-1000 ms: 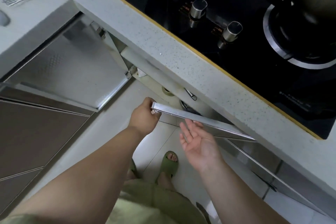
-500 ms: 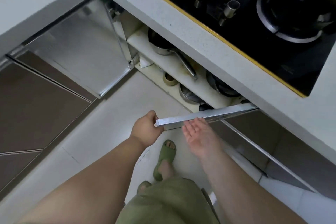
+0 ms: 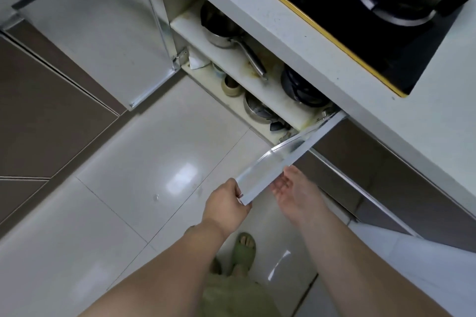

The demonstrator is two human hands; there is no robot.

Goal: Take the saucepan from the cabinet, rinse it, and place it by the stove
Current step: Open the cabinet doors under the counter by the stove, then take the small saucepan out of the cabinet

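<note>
Under the surface edge, our left hand (image 3: 226,207) has its fingers clamped on the right door (image 3: 286,159) — now swung wider; right hand (image 3: 296,188) open, empty. Saucepan (image 3: 221,31) exposed on upper shelf (image 3: 273,77) — reachable.

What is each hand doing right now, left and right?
Left hand: closed on the free edge of the right cabinet door.
Right hand: open, palm up beside the door, holding nothing.
</note>
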